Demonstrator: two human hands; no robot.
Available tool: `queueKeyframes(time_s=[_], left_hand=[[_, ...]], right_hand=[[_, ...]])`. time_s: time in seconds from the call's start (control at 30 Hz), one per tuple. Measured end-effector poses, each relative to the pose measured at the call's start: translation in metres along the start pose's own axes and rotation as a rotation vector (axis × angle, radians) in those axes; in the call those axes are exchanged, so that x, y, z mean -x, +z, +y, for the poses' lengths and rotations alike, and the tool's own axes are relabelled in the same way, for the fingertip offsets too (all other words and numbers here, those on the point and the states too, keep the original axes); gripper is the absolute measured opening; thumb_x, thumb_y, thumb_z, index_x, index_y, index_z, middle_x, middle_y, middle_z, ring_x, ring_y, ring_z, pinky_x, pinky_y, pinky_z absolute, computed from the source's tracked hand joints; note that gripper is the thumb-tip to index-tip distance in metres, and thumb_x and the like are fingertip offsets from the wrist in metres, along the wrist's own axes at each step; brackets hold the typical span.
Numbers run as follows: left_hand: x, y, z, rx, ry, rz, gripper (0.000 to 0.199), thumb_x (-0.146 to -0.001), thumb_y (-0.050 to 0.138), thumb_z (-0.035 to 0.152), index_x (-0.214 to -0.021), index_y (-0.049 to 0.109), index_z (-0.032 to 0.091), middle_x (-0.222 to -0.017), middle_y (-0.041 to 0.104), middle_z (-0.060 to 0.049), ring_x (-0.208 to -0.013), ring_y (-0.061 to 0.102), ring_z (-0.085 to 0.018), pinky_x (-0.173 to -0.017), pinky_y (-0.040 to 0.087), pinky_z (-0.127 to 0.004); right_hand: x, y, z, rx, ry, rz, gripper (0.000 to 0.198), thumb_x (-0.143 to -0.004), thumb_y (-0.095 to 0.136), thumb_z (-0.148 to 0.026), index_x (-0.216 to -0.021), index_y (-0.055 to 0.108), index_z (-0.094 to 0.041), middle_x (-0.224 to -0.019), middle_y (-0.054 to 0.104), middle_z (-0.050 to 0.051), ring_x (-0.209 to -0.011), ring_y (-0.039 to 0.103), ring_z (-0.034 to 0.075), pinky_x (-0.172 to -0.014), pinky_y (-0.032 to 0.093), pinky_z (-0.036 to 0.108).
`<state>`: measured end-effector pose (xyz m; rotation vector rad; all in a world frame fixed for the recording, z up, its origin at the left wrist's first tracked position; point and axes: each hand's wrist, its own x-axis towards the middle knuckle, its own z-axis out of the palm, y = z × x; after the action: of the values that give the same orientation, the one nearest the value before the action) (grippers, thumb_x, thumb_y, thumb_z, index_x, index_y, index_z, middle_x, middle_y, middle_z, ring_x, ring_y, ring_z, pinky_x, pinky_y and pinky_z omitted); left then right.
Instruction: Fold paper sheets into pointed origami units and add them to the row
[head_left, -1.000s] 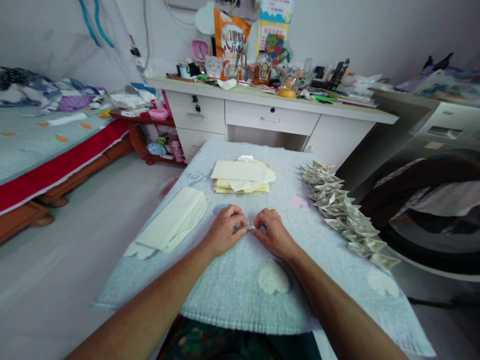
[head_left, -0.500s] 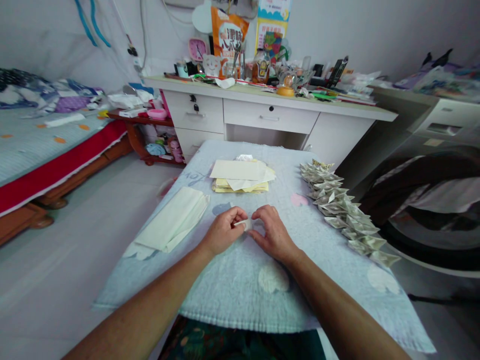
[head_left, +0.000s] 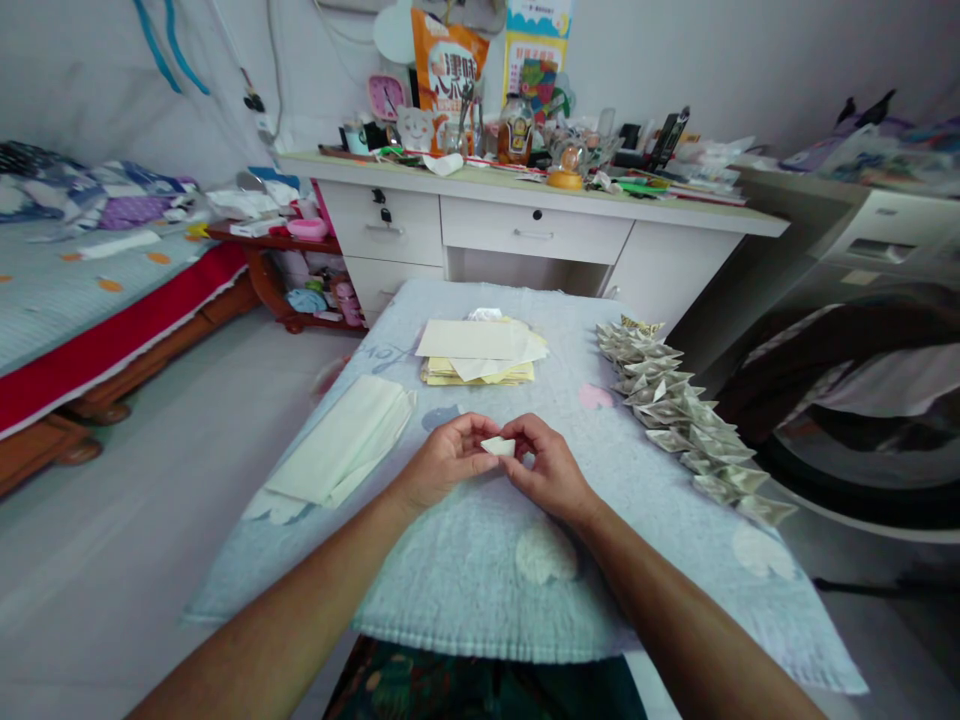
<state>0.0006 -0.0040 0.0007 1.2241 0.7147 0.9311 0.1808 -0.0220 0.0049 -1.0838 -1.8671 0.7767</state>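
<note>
A small folded piece of pale paper (head_left: pixel 498 446) is held between my two hands above the cloth-covered table. My left hand (head_left: pixel 450 452) pinches its left end between thumb and fingers. At the right end, my right hand (head_left: pixel 546 462) grips it the same way, fingers curled. Beyond the hands lies a stack of cream and yellow paper sheets (head_left: pixel 474 342). To the left rests a pile of pale greenish paper (head_left: pixel 341 440). Pointed folded-paper pieces (head_left: pixel 675 415) stand in a long row on the right side of the table.
A pale blue patterned cloth (head_left: pixel 450 590) covers the table. Behind it stands a white desk (head_left: pixel 536 225) crowded with jars, a pink clock (head_left: pixel 387 97) and an orange bag (head_left: pixel 448 75). A bed (head_left: pixel 112 300) is at the left, a front-loading washing machine (head_left: pixel 892 300) at the right.
My right hand has closed in on the folded paper and now holds its right end. The paper has turned, showing a flat, boat-like side. The view has shifted slightly.
</note>
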Motion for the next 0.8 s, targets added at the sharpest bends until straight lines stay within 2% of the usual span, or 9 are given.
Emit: queueKeyframes(time_s=[0.17,0.33,0.43,0.6,0.7,0.8], left_hand=[[-0.001,-0.001,-0.002,0.016,-0.018,0.056,0.031,-0.070,0.076,0.027,-0.091,0.057,0.015,-0.086,0.064,-0.001,-0.078,0.061,-0.012,-0.074,0.045,-0.024],[-0.001,0.002,0.001,0.003,-0.061,0.080,0.033,-0.069,0.076,0.030,-0.090,0.056,0.015,-0.078,0.068,0.000,-0.069,0.062,-0.012,-0.068,0.045,-0.024],[-0.001,0.003,0.002,-0.030,-0.054,0.109,0.032,-0.068,0.076,0.031,-0.089,0.059,0.015,-0.069,0.065,0.002,-0.063,0.061,-0.012,-0.065,0.046,-0.024],[-0.001,0.001,0.000,-0.080,0.005,0.124,0.032,-0.064,0.079,0.030,-0.085,0.061,0.015,-0.074,0.062,0.001,-0.065,0.058,-0.011,-0.063,0.045,-0.023],[0.000,0.001,0.000,-0.119,0.051,0.122,0.032,-0.062,0.081,0.031,-0.078,0.059,0.015,-0.069,0.055,0.003,-0.063,0.052,-0.009,-0.058,0.041,-0.020],[0.001,0.001,0.002,-0.073,0.028,0.090,0.033,-0.063,0.081,0.034,-0.074,0.057,0.014,-0.064,0.051,0.004,-0.058,0.049,-0.007,-0.053,0.038,-0.019]], right_hand=[[0.001,0.001,0.002,-0.162,0.054,0.052,0.029,-0.077,0.065,-0.025,-0.095,0.043,-0.022,-0.083,0.057,-0.001,-0.069,0.055,0.012,-0.063,0.046,0.025],[0.001,-0.002,-0.002,-0.027,-0.012,-0.001,0.015,-0.081,0.061,-0.025,-0.082,0.046,-0.021,-0.082,0.057,0.001,-0.069,0.053,0.013,-0.066,0.045,0.026],[0.001,-0.004,-0.005,0.056,-0.067,-0.015,0.010,-0.082,0.060,-0.023,-0.081,0.050,-0.020,-0.080,0.056,0.001,-0.072,0.052,0.014,-0.069,0.044,0.027],[-0.001,-0.006,-0.008,0.075,-0.121,-0.006,0.011,-0.081,0.065,-0.026,-0.085,0.056,-0.020,-0.098,0.054,0.006,-0.095,0.052,0.019,-0.086,0.043,0.033],[-0.001,-0.006,-0.009,-0.032,-0.088,-0.091,0.017,-0.081,0.067,-0.034,-0.084,0.058,-0.020,-0.093,0.052,0.004,-0.089,0.052,0.017,-0.081,0.044,0.032],[0.000,-0.004,-0.007,-0.230,-0.016,-0.195,0.022,-0.081,0.067,-0.039,-0.082,0.057,-0.019,-0.085,0.054,0.002,-0.078,0.052,0.014,-0.074,0.044,0.028]])
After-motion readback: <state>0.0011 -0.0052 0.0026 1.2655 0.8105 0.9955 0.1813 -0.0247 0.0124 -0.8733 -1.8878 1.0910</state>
